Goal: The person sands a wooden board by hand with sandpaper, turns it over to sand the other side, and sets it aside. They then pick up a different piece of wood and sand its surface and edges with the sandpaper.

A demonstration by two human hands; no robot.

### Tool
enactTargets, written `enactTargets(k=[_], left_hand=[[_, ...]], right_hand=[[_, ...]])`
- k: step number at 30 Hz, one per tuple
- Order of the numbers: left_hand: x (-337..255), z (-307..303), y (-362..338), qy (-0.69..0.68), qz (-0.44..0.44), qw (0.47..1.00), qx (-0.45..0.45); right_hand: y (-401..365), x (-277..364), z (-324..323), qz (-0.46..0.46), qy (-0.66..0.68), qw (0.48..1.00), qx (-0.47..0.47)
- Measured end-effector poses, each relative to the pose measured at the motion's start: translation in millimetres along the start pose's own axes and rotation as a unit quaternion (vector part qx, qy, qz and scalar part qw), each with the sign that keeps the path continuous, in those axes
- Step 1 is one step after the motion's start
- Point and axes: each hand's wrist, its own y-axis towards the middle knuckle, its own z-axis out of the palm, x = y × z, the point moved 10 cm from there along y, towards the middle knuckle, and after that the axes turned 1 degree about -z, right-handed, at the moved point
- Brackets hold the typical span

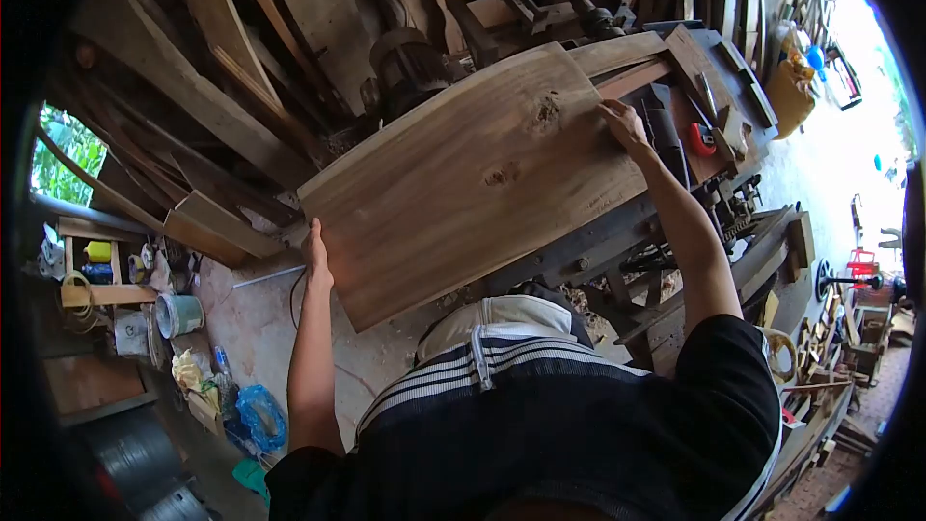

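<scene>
Above the machine (555, 265) in front of you, the wide wooden board (424, 203) slants across, its left end jutting past the metal; whether its underside touches is hidden. Support that overhang, hold the board level and load both arms evenly so it doesn't tip. Your right hand (625, 125) grasps the right end, fingers over the top face. Your left hand (318, 256) is set against the left end, fairly straight; I can't tell whether anything curls beneath. The wood looks brown with long darker grain, a paler far edge, and two rough, dark knots (545, 111).
</scene>
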Motion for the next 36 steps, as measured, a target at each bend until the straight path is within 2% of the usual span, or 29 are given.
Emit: enactTargets(k=[2, 4, 5, 7, 9, 12, 14, 15, 16, 17, 19, 21, 22, 23, 24, 25, 27, 28, 29, 31, 33, 35, 36], left_hand=[[-20.7, 4.5, -18.3, -0.01, 0.073, 0.997, -0.033], [-43.1, 2.8, -41.7, 0.115, 0.145, 0.975, -0.121], [-56.5, 15.7, -66.6, 0.13, 0.175, 0.966, -0.135], [-59.7, 15.4, -73.1, 0.161, 0.214, 0.95, -0.162], [-54.2, 0.3, -63.1, 0.176, 0.205, 0.947, -0.174], [-46.5, 5.6, -73.5, 0.201, 0.115, 0.949, -0.212], [-46.3, 4.0, -76.2, 0.209, 0.121, 0.945, -0.22], [-54.4, 9.6, -88.6, 0.221, 0.131, 0.94, -0.225], [-56.0, 18.1, -95.5, 0.23, 0.097, 0.953, -0.169], [-47.4, 9.7, -84.2, 0.23, 0.094, 0.954, -0.166], [-29.1, -6.8, -47.4, 0.213, 0.104, 0.963, -0.13], [-34.4, 8.9, -71.9, 0.163, 0.108, 0.974, -0.114], [-35.7, 10.2, -82.7, 0.161, 0.11, 0.972, -0.131], [-34.8, 13.3, -88.6, 0.159, 0.113, 0.97, -0.145], [-33.5, 11.5, -86.3, 0.197, 0.128, 0.962, -0.138], [-22.3, 8.6, -85.4, 0.176, 0.121, 0.968, -0.135], [-20.2, 15.6, -111.1, 0.165, 0.115, 0.97, -0.133], [-18.9, 15.4, -120.4, 0.176, 0.12, 0.968, -0.134], [-7.6, 9.2, -119.6, 0.161, 0.129, 0.969, -0.135], [1.1, 7.2, -123.2, 0.141, 0.136, 0.973, -0.126], [-11.8, 16.4, -131.0, 0.144, 0.145, 0.973, -0.103], [-20.2, 12.3, -130.5, 0.108, 0.114, 0.978, -0.134], [-26.0, 10.7, -122.0, 0.115, 0.125, 0.978, -0.125]], right_hand=[[2.6, 6.2, 0.2, -0.031, -0.024, 0.999, -0.03], [-3.9, 11.2, 0.4, -0.035, -0.001, 0.999, -0.034], [-5.2, 9.4, -1.0, -0.037, -0.03, 0.997, -0.054], [-7.6, 9.8, 3.6, -0.034, 0.011, 0.999, -0.027], [1.1, 3.9, 6.0, -0.062, -0.048, 0.995, -0.06], [14.6, -9.3, 9.3, -0.069, -0.087, 0.992, -0.061], [25.5, -23.9, 10.8, -0.189, -0.158, 0.96, -0.132], [22.6, -15.2, 10.3, -0.19, -0.162, 0.96, -0.128], [21.8, -14.6, 9.8, -0.149, -0.195, 0.962, -0.122], [20.5, -14.6, 7.7, -0.106, -0.228, 0.961, -0.119], [22.2, -17.4, 5.5, -0.093, -0.233, 0.961, -0.119], [24.2, -21.8, 13.9, -0.104, -0.15, 0.979, -0.093], [17.4, -11.4, 15.0, -0.151, -0.194, 0.962, -0.115], [7.0, 1.7, 16.2, -0.129, -0.226, 0.96, -0.105], [-1.3, 13.1, 23.3, -0.193, -0.283, 0.934, -0.101], [-10.4, 20.3, 28.8, -0.25, -0.34, 0.902, -0.096], [-23.1, 33.9, 27.7, -0.242, -0.431, 0.863, -0.108], [-19.0, 17.3, 16.4, -0.158, -0.338, 0.913, -0.164], [-20.7, 15.2, 16.4, -0.155, -0.349, 0.908, -0.173], [-44.0, 33.7, -1.9, -0.054, -0.259, 0.944, -0.196], [-40.5, 29.8, -3.8, -0.039, -0.211, 0.958, -0.193], [-36.6, 30.4, 0.0, -0.072, -0.199, 0.959, -0.189], [-40.6, 37.3, -0.2, -0.074, -0.177, 0.966, -0.175]])
